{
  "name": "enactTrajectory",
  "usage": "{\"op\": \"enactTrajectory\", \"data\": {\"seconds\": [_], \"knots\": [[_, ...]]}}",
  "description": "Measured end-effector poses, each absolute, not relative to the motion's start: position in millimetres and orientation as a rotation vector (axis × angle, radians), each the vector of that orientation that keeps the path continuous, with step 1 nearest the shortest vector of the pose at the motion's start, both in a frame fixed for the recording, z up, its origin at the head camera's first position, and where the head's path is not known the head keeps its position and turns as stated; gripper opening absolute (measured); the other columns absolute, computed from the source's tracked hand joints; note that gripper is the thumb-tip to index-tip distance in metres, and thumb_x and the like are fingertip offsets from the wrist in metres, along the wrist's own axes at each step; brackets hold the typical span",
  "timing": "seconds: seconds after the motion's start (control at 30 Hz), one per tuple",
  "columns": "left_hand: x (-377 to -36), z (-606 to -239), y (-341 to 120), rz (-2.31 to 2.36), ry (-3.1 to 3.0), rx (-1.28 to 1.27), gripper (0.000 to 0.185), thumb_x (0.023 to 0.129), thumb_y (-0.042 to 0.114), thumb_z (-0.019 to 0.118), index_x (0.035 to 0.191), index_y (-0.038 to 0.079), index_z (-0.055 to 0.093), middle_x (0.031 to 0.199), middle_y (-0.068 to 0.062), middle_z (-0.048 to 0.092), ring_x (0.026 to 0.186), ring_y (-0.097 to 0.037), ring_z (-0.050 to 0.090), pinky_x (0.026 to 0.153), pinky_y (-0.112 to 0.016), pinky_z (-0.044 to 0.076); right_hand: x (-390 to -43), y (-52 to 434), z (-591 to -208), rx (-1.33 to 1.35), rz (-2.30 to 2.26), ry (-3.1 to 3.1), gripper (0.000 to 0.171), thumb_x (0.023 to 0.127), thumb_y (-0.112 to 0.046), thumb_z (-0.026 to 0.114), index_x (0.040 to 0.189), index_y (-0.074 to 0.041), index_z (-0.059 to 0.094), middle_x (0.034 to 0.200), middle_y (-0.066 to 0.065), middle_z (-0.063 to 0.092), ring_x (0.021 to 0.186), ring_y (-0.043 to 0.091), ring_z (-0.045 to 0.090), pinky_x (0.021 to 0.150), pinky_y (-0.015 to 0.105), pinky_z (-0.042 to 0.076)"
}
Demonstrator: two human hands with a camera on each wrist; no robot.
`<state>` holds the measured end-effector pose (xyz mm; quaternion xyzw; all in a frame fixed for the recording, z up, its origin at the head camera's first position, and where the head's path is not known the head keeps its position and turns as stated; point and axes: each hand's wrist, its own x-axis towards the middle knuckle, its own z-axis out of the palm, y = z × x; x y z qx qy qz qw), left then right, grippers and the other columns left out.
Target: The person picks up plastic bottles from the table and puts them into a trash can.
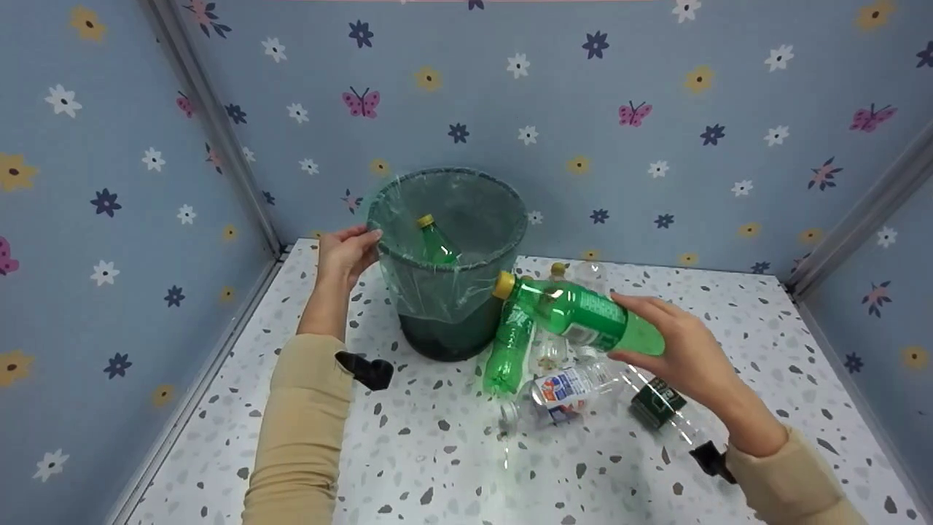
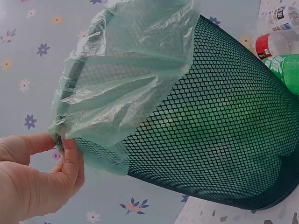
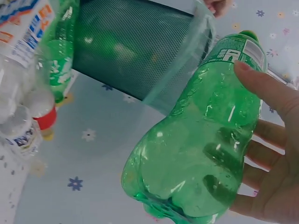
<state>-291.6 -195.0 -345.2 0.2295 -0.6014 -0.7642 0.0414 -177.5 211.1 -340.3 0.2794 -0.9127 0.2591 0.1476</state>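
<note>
My left hand [image 1: 348,254] pinches the rim of a dark mesh bin [image 2: 224,116], thumb and fingers on the pale green liner bag [image 2: 126,88] folded over it. Inside the bin stands a green bottle [image 1: 438,244] with a yellow cap, leaning. My right hand [image 1: 681,346] grips a second green plastic bottle [image 1: 583,313] by its base end. That bottle is held nearly level, its yellow cap pointing left toward the bin's right side. In the right wrist view the thumb lies on the held bottle's label [image 3: 233,53] and the fingers wrap behind its clear green body.
Right of the bin lie another green bottle [image 1: 510,350], a clear bottle with a white and blue label [image 1: 565,390], and one with a dark green label [image 1: 660,402]. A red-labelled bottle [image 3: 44,114] is among them. Flowered walls [image 1: 466,87] enclose the speckled table [image 1: 437,437].
</note>
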Motion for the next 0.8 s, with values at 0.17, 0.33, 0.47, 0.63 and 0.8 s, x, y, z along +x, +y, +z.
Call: {"op": "enactTrajectory", "data": {"seconds": [0.17, 0.33, 0.47, 0.63, 0.8], "knots": [[-291, -345, -195, -2.354, -1.825, 0.695, 0.041, 0.084, 0.003, 0.06, 0.122, -0.002, 0.047, 0.1, -0.008, 0.05, 0.082, -0.015, 0.054, 0.081, -0.029, 0.046, -189, 202, -320, 0.779, 0.755, -2.627, 0.064, 0.067, -0.016, 0.078, 0.124, -0.007, 0.051, 0.115, 0.014, 0.054, 0.102, 0.034, 0.051, 0.081, 0.049, 0.041], [-291, -346, -195, -2.374, -1.794, 0.675, 0.04, 0.083, 0.002, 0.06, 0.121, -0.004, 0.048, 0.106, -0.012, 0.05, 0.09, -0.019, 0.054, 0.083, -0.031, 0.045, -204, 188, -302, 0.769, 0.757, -2.653, 0.063, 0.069, -0.02, 0.077, 0.125, -0.007, 0.05, 0.118, 0.014, 0.053, 0.106, 0.033, 0.048, 0.086, 0.051, 0.037], [-291, -346, -195, -2.377, -1.795, 0.679, 0.041, 0.083, 0.003, 0.061, 0.121, -0.004, 0.047, 0.107, -0.012, 0.049, 0.091, -0.019, 0.054, 0.082, -0.031, 0.045, -217, 175, -288, 0.773, 0.73, -2.68, 0.064, 0.071, -0.025, 0.075, 0.127, -0.009, 0.048, 0.121, 0.013, 0.051, 0.11, 0.032, 0.046, 0.09, 0.049, 0.035], [-290, -346, -195, -2.37, -1.81, 0.691, 0.041, 0.083, 0.005, 0.061, 0.121, -0.003, 0.047, 0.104, -0.01, 0.049, 0.087, -0.018, 0.054, 0.082, -0.03, 0.045, -233, 156, -272, 0.741, 0.682, -2.756, 0.068, 0.072, -0.031, 0.074, 0.13, -0.011, 0.045, 0.126, 0.013, 0.047, 0.115, 0.032, 0.042, 0.094, 0.047, 0.032], [-289, -344, -195, -2.369, -1.808, 0.701, 0.04, 0.083, 0.004, 0.06, 0.121, -0.002, 0.047, 0.101, -0.009, 0.049, 0.083, -0.016, 0.053, 0.082, -0.031, 0.045, -249, 136, -261, 0.715, 0.638, -2.794, 0.069, 0.072, -0.032, 0.074, 0.13, -0.011, 0.045, 0.127, 0.012, 0.047, 0.114, 0.031, 0.043, 0.093, 0.046, 0.034]]}}
